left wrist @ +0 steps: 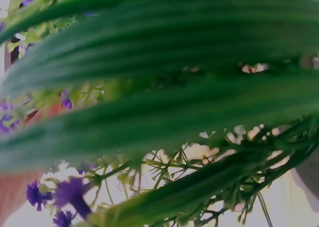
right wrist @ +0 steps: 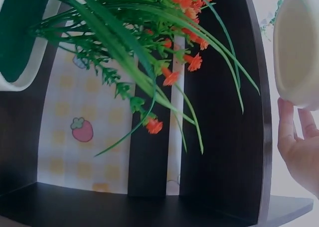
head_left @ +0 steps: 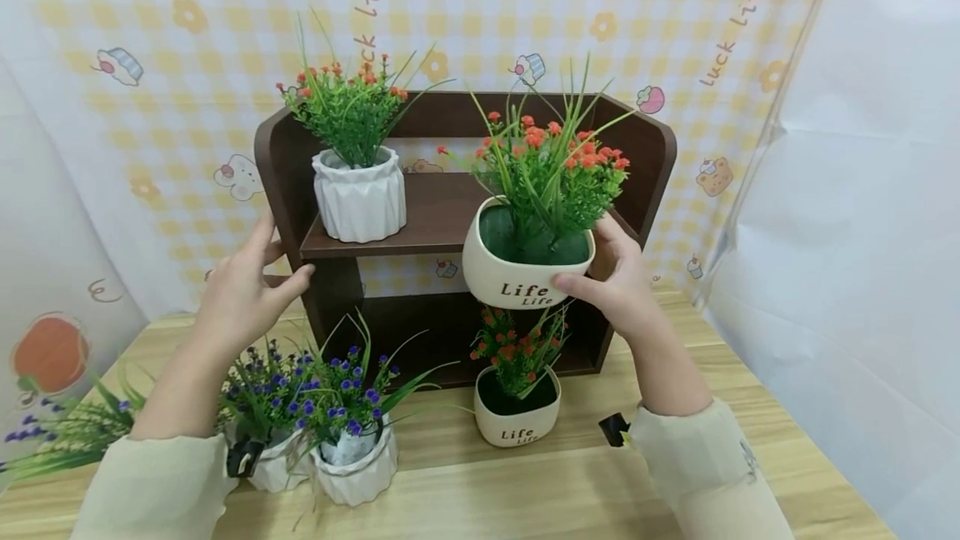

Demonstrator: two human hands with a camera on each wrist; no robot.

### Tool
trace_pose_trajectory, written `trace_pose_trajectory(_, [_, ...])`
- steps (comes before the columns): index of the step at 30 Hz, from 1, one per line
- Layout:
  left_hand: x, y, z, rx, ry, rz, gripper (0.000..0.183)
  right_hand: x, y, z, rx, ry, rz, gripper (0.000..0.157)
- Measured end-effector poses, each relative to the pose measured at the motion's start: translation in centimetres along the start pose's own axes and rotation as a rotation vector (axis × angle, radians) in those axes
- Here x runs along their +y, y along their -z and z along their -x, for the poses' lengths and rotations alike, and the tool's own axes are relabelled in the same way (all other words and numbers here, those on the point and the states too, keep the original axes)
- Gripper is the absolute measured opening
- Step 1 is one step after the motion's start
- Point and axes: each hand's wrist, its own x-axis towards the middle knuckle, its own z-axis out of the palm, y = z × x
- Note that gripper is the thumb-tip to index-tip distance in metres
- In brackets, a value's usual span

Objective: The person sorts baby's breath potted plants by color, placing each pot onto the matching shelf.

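My right hand [head_left: 618, 277] holds a cream flowerpot [head_left: 480, 261] marked "Life" by its right side, thumb on the front. Green foliage with orange flowers [head_left: 536, 140] rises from the pot, which overlaps the upper level of a dark brown two-tier shelf [head_left: 442, 198]. In the right wrist view, the fingers [right wrist: 285, 120] meet the pale pot [right wrist: 296, 53]. My left hand [head_left: 247, 290] rests against the shelf's left side panel, thumb at its front edge and fingers along the outside. Blurred green leaves [left wrist: 159, 125] hide most of this hand in the left wrist view.
A white fluted pot [head_left: 360, 198] with orange flowers stands on the shelf's upper left. Below the held pot, a smaller cream "Life" pot [head_left: 517, 423] stands on the wooden table [head_left: 465, 498]. White pots [head_left: 356, 473] of purple flowers sit near my left forearm. A checked cloth [head_left: 465, 7] hangs behind.
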Motion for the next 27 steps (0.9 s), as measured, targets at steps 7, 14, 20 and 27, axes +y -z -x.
trace_pose_trajectory(7, [-0.1,0.1,0.0,0.000,0.002,0.003,0.084,-0.4,-0.9,-1.3,0.008,0.006,-0.016,0.072])
trace_pose_trajectory(14, [0.0,0.1,0.0,-0.002,0.007,0.003,0.083,-0.1,-1.9,-2.5,-0.009,0.019,-0.023,0.076])
trace_pose_trajectory(20, [0.0,0.0,0.2,0.002,0.010,-0.007,0.083,0.2,-2.3,-3.4,-0.013,0.014,-0.024,0.072])
trace_pose_trajectory(27, [0.0,0.0,0.2,-0.003,0.010,0.003,0.084,0.3,-2.5,-4.4,-0.014,-0.037,-0.004,0.068])
